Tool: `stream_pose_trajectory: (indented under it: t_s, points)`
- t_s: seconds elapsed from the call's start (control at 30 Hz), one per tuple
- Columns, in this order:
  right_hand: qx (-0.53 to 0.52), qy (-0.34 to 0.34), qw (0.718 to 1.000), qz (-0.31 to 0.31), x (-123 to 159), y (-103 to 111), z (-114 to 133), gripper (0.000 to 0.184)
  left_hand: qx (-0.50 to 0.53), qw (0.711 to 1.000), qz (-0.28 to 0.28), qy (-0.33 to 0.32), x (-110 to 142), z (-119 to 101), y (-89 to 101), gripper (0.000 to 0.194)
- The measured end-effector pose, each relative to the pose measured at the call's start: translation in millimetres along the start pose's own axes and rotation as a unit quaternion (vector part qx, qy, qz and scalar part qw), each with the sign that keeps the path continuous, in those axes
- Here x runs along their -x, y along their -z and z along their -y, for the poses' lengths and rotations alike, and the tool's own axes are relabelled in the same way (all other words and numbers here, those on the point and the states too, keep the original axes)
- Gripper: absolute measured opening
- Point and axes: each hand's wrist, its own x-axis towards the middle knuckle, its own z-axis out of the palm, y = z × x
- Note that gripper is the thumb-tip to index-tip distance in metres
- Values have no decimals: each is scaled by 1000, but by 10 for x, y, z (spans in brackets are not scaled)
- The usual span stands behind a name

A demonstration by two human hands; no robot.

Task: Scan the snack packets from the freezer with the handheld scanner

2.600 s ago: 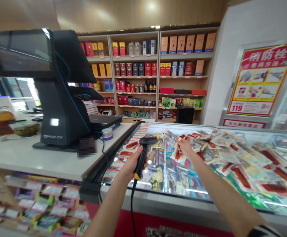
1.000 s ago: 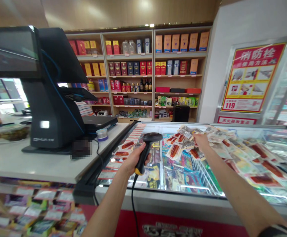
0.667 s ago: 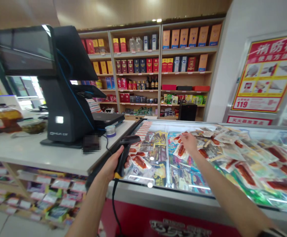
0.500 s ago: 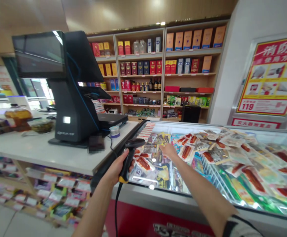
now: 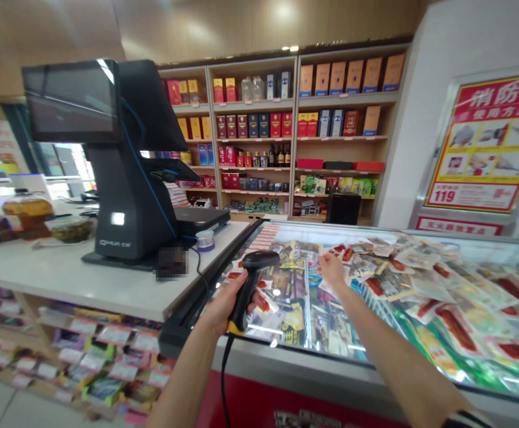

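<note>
My left hand (image 5: 226,304) grips the handle of a black barcode scanner (image 5: 252,278) with a yellow base and a hanging cable, held over the left end of a glass-topped freezer (image 5: 313,362). My right hand (image 5: 332,271) reaches across the glass, fingers pinched on a small snack packet (image 5: 326,254) at the edge of a spread of several red and silver vacuum-packed snack packets (image 5: 402,270). The scanner head points toward the right hand.
A black till terminal with two screens (image 5: 120,160) stands on the white counter (image 5: 76,282) to the left, with a tape roll (image 5: 205,240) beside it. Shelves of boxed goods (image 5: 281,125) line the back wall. A red poster (image 5: 486,142) hangs on the right.
My right hand moved left along the glass, then back right to the packets' edge and pinched one. The scanner rose slightly and stayed in my left hand.
</note>
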Motion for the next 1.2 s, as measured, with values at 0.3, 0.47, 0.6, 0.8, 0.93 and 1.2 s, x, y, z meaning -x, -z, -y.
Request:
stream_pose_trajectory:
  t_s: [0.3, 0.47, 0.6, 0.8, 0.93, 1.2]
  points:
    - [10, 57, 994, -93, -114, 413, -145, 21, -3, 998, 57, 6, -130, 29, -403, 33]
    - [17, 52, 992, -113, -151, 489, -193, 22, -7, 998, 59, 13, -150, 7, -501, 34]
    - [25, 45, 991, -121, -178, 591, -257, 24, 4, 996, 82, 22, -201, -8, -553, 34]
    - [49, 44, 989, -131, -165, 707, -301, 26, 3, 993, 118, -3, -259, -73, -623, 30]
    - [64, 36, 988, -133, -165, 741, -301, 26, -13, 992, 124, -16, -279, -86, -660, 30]
    - [82, 25, 985, -147, -229, 869, -334, 27, -7, 993, 116, 32, -430, -78, -749, 32]
